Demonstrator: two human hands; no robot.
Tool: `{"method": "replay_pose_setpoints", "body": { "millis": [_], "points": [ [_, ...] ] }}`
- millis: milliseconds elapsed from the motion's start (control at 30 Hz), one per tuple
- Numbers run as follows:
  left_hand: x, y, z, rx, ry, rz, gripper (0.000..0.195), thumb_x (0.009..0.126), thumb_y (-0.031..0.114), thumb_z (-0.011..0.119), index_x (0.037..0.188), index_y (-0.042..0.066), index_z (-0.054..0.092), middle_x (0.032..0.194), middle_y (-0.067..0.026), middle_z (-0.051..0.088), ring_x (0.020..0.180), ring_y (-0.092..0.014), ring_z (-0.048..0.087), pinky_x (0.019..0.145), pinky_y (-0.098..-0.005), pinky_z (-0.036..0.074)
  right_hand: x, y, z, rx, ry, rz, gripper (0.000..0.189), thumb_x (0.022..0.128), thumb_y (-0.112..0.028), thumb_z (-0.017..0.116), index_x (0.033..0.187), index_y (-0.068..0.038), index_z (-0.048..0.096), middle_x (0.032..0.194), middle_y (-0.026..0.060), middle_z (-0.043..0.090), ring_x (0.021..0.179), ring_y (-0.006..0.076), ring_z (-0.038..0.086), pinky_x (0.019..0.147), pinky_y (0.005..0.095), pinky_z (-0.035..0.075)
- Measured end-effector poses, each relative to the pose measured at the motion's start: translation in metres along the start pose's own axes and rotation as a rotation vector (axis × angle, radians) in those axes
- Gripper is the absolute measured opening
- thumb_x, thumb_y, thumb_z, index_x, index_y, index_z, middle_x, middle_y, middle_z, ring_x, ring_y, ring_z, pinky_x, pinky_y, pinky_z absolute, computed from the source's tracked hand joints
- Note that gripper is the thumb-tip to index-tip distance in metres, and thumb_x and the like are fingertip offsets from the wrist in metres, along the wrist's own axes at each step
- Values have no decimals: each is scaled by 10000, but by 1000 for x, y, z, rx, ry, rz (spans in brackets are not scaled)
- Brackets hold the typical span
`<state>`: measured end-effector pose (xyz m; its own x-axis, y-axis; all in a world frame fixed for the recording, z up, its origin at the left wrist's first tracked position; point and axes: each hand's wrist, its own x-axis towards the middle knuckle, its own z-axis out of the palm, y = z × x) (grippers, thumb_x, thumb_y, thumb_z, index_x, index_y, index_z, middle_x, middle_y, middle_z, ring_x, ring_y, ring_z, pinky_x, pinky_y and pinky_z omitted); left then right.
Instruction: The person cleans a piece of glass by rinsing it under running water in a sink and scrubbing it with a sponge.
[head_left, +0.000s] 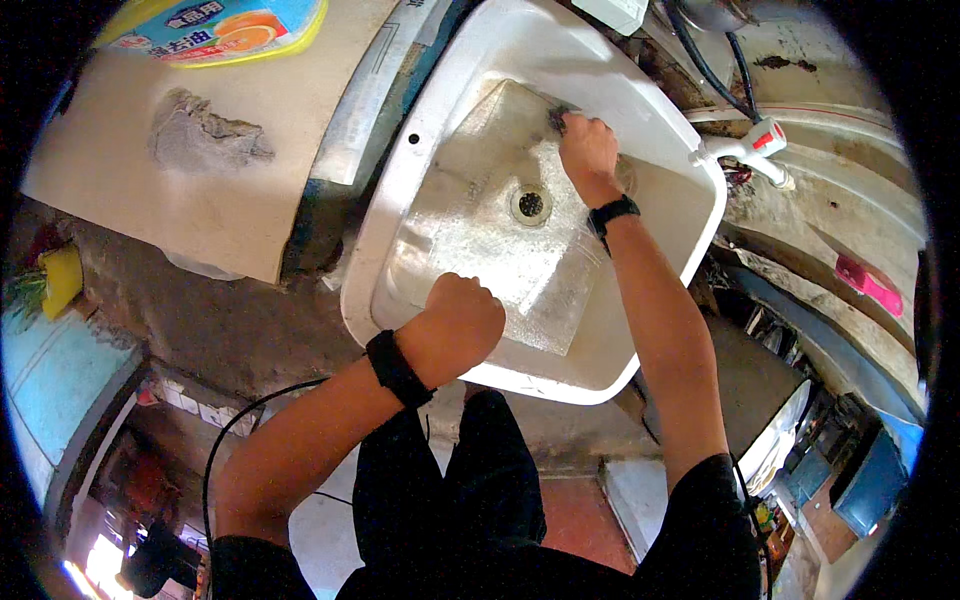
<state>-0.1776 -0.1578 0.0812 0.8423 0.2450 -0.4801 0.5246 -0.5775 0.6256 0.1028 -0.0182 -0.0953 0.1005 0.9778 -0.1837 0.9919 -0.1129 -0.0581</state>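
A white sink basin (600, 379) lies before me with a flat, shiny, see-through sheet (487, 259) inside it. The round drain (530, 204) shows in the middle of the sheet. My right hand (590, 154) is closed around a small dark scrubbing pad (556, 118), pressed near the sheet's far right edge. My left hand (465, 326) is curled with its knuckles up, at the sheet's near left edge over the basin's front rim. Its fingertips are hidden, so whether it grips the sheet does not show.
Left of the basin lies a tan board (247, 202) with a torn patch and a bright printed package label (232, 30). A white pipe fitting with a red mark (765, 135) juts out at the right. A pink plastic item (868, 285) is further right. A black cable (217, 442) hangs beside my left arm.
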Motion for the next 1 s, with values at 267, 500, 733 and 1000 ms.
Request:
{"method": "replay_pose_setpoints", "body": {
  "millis": [267, 500, 733, 1000],
  "points": [
    [14, 9, 7, 19, -78, -2, 194, 932, 164, 559, 967, 27, 693, 914, -203, 737, 800, -328, 732, 715, -479, 530, 17, -18, 16, 290, 211, -124, 269, 915, -176, 670, 1159, -147, 780, 1081, 199, 752, 1034, 427, 687, 936, 520, 549],
    [17, 8, 9, 9, -53, -25, 166, 916, 167, 589, 965, 43, 689, 856, -177, 715, 755, -318, 721, 622, -468, 508, -65, 86, 6, 113, 30, 129, 281, 917, -194, 702, 1186, -154, 772, 1079, 185, 756, 1015, 423, 699, 943, 512, 552],
    [22, 11, 5, 78, 17, 0, 146, 893, 166, 618, 953, 55, 690, 819, -164, 707, 705, -310, 717, 572, -468, 501, -6, -11, 7, 226, 145, -68, 247, 941, -159, 570, 1122, -105, 729, 1015, 195, 740, 1006, 415, 666, 888, 520, 558],
    [10, 10, 15, 54, 42, -19, 113, 863, 142, 639, 912, 47, 676, 795, -144, 703, 734, -319, 723, 589, -459, 520, -87, 97, -5, 155, -69, 248, 311, 909, -188, 702, 1214, -158, 753, 1142, 186, 734, 1044, 439, 673, 963, 526, 534]
  ]
}}
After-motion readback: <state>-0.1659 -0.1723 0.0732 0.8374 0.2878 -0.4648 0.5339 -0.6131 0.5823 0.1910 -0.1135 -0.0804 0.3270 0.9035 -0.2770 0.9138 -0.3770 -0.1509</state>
